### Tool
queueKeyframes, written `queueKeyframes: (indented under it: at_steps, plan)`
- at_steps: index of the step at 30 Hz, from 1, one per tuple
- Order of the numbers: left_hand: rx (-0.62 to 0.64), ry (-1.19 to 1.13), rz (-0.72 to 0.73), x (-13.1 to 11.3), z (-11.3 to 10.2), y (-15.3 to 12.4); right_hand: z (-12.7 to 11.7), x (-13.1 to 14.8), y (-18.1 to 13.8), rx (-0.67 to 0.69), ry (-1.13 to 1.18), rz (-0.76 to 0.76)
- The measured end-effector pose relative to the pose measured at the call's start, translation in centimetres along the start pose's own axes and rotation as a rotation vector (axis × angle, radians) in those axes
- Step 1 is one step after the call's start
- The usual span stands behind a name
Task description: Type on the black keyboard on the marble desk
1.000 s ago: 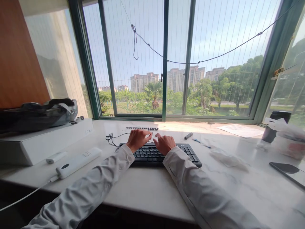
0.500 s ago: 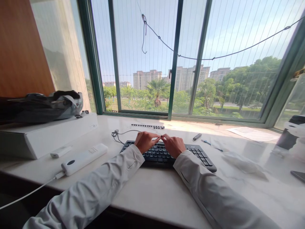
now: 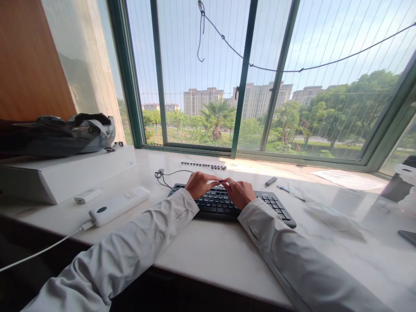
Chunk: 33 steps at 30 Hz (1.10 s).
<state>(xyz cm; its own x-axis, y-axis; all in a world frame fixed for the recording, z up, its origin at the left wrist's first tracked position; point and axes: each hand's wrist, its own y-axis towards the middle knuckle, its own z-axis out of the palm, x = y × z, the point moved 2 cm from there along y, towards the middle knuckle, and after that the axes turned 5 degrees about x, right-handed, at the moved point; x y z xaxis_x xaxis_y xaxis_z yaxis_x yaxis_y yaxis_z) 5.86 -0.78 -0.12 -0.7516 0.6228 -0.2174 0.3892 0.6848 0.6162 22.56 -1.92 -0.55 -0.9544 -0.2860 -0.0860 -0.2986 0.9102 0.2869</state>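
My left hand (image 3: 198,186) and my right hand (image 3: 240,193) meet above a black keyboard (image 3: 216,210), fingertips pinched together. Between them is a small dark piece (image 3: 221,181) that looks like a keycap, mostly covered by the fingers. Both hands appear closed on it. The hands and sleeves hide parts of the keyboard, including much of its upper rows. Behind the keyboard, near the window, a row of small black keycaps (image 3: 204,166) lies on the white marble-look counter (image 3: 224,255). A thin black cable (image 3: 160,174) is bunched at the keyboard's back left.
To the left lie a white power strip-like device (image 3: 118,207) with a cord, a small white block (image 3: 88,196) and a white box (image 3: 81,173) bearing dark gear. On the right are a grey tool (image 3: 271,181), a thin blue-black tool (image 3: 292,193), a plastic bag (image 3: 334,219) and paper (image 3: 349,180).
The camera view has tilted down and shifted slightly. Both hands stay together over the keyboard, with the fingers slightly rearranged around the small dark piece.
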Motion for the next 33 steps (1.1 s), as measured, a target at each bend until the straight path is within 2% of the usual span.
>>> queueKeyframes:
  at_steps: [9,16,24,33]
  plan:
    - [0.070,-0.081,-0.049,1.2,-0.4,0.4,0.4,-0.4,0.0,-0.027,0.054,-0.051]
    - [0.180,-0.060,-0.038,1.4,-0.1,0.2,0.3,-0.4,0.0,0.045,0.045,-0.077]
    - [0.248,-0.052,-0.028,1.8,1.0,0.0,1.2,-0.7,0.4,0.102,0.168,-0.110]
    - [0.310,-0.025,0.024,1.3,0.1,0.1,1.3,-0.6,0.5,0.079,0.198,-0.115]
